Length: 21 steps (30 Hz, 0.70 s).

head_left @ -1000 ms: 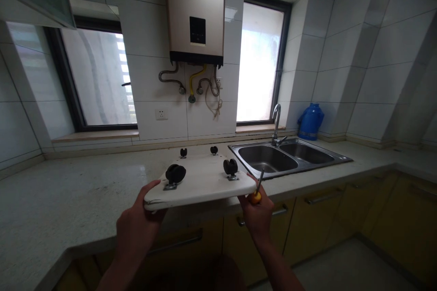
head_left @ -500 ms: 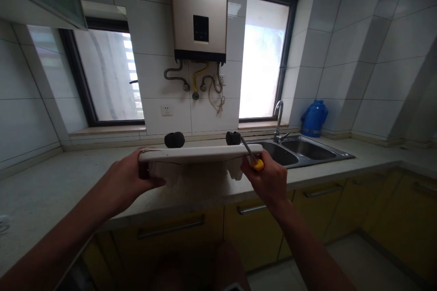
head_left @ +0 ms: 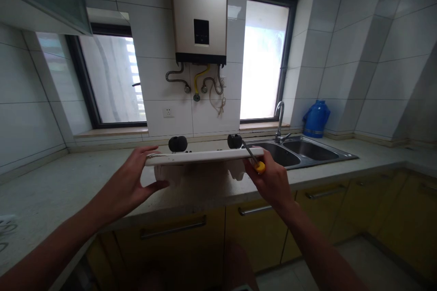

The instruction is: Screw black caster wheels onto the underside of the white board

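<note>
The flat white board with rounded corners (head_left: 205,157) is held level at the front of the counter, and we see it from its thin edge. Two fat black wheels (head_left: 178,143) (head_left: 234,141) stick up from its top, one near each side. It looks hard and stiff, so it should not bend. I think it is a bit heavy, and its smooth face may be slippery. It does not look easy to break, though the left corner seems worn. The two side edges look like the best places to hold, away from the wheels, which might turn. Pale shapes show below the board, but I cannot tell what they are.

The left hand (head_left: 134,173) grips the left corner, fingers up by the top and thumb below. The right hand (head_left: 271,176) is closed around the right corner and also holds a screwdriver with a yellow handle and thin metal rod (head_left: 260,167). The rod points up past the board's edge.

The speckled pale stone counter (head_left: 85,179) looks hard and flat. To the right sits a shiny steel sink with two bowls (head_left: 303,161), with a bent silver tap (head_left: 280,118) and a blue jug (head_left: 316,120) behind it. A tan metal heater box (head_left: 200,9) hangs on the tiled wall, between two bright windows (head_left: 111,79) (head_left: 262,61). Yellow cupboard doors (head_left: 252,236) are below.
</note>
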### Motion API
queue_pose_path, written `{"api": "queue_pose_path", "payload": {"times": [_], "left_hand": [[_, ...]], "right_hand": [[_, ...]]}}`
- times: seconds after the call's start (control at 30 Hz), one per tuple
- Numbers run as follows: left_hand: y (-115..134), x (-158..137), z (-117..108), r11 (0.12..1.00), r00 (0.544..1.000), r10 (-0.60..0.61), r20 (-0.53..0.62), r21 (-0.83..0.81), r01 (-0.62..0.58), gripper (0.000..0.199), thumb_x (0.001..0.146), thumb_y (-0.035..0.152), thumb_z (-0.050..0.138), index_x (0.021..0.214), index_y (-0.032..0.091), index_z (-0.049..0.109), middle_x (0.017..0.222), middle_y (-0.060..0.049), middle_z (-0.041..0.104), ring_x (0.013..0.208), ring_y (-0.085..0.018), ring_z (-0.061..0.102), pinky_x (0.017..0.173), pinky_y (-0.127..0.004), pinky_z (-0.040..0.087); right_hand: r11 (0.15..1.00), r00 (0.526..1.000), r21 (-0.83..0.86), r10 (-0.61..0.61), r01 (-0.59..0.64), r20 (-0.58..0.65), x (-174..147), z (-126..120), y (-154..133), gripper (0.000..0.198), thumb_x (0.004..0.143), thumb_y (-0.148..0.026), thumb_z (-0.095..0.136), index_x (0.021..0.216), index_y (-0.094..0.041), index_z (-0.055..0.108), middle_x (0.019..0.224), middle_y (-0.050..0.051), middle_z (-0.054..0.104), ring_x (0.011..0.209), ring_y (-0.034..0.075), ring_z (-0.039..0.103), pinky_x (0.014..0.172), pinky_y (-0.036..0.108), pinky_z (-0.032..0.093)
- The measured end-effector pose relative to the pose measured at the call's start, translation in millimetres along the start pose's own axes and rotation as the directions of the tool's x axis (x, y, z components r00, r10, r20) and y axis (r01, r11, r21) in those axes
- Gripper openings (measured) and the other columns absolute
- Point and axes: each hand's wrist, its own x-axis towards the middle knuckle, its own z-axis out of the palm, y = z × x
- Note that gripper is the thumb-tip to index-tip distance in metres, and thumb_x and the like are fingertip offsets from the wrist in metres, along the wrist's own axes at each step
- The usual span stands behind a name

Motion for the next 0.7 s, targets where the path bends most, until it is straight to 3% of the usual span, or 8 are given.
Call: {"api": "queue_pose_path", "payload": {"times": [0.13,0.27,0.37,0.43,0.53,0.6,0.7], "left_hand": [[-24,-9,13,0.994,0.995,0.087,0.038,0.064,-0.089,0.078,0.101,0.066,0.072,0.163,0.024,0.051,0.151,-0.017,0.073,0.130,-0.041,0.078,0.108,-0.057,0.067],[-40,-5,21,0.981,0.977,0.188,-0.098,0.070,-0.181,0.079,0.106,0.056,0.070,0.171,0.025,0.038,0.159,-0.019,0.065,0.139,-0.043,0.072,0.114,-0.057,0.064],[-39,12,25,0.954,0.929,0.298,-0.219,0.025,-0.300,0.066,0.114,0.053,0.058,0.170,0.024,0.038,0.148,-0.019,0.065,0.130,-0.037,0.073,0.108,-0.053,0.066],[-32,27,26,0.928,0.874,0.362,-0.323,0.041,-0.370,0.064,0.117,0.058,0.048,0.168,0.020,0.041,0.136,-0.018,0.063,0.121,-0.034,0.072,0.101,-0.050,0.066],[-20,47,28,0.913,0.798,0.403,-0.449,0.127,-0.389,0.074,0.116,0.072,0.035,0.165,0.017,0.042,0.131,-0.018,0.059,0.125,-0.036,0.064,0.107,-0.055,0.060],[-14,59,30,0.919,0.787,0.388,-0.480,0.136,-0.369,0.082,0.113,0.079,0.030,0.164,0.015,0.041,0.136,-0.019,0.057,0.130,-0.038,0.061,0.112,-0.057,0.056],[-13,73,31,0.950,0.824,0.292,-0.486,0.051,-0.307,0.092,0.108,0.087,0.031,0.161,0.013,0.045,0.140,-0.021,0.056,0.130,-0.039,0.060,0.116,-0.059,0.052]], "right_hand": [[1.000,1.000,0.008,0.001,-0.001,-0.009,-1,6,-2,0.049,0.111,-0.062,0.058,0.131,-0.017,0.067,0.095,0.008,0.082,0.076,0.025,0.079,0.066,0.032,0.053],[1.000,1.000,0.024,0.013,-0.014,0.006,17,5,-9,0.046,0.109,-0.063,0.058,0.119,-0.019,0.067,0.084,0.007,0.077,0.070,0.024,0.073,0.064,0.031,0.047],[0.999,1.000,0.035,0.029,-0.029,0.010,40,-2,-14,0.045,0.107,-0.063,0.058,0.109,-0.019,0.066,0.079,0.006,0.072,0.064,0.022,0.066,0.062,0.031,0.040],[0.998,0.999,0.048,0.045,-0.046,0.013,55,-8,-15,0.043,0.105,-0.062,0.059,0.104,-0.020,0.065,0.077,0.005,0.070,0.062,0.020,0.061,0.061,0.031,0.036],[0.993,0.997,0.090,0.074,-0.076,0.024,74,-13,-15,0.042,0.104,-0.062,0.060,0.099,-0.020,0.064,0.077,0.004,0.068,0.062,0.017,0.057,0.062,0.031,0.035],[0.985,0.995,0.144,0.093,-0.097,0.031,86,-12,-13,0.043,0.104,-0.063,0.060,0.101,-0.020,0.065,0.080,0.003,0.068,0.064,0.016,0.058,0.062,0.030,0.037],[0.959,0.992,0.255,0.121,-0.125,0.031,101,-6,-6,0.047,0.103,-0.066,0.065,0.107,-0.020,0.067,0.092,0.005,0.071,0.075,0.017,0.062,0.064,0.030,0.046]]}}
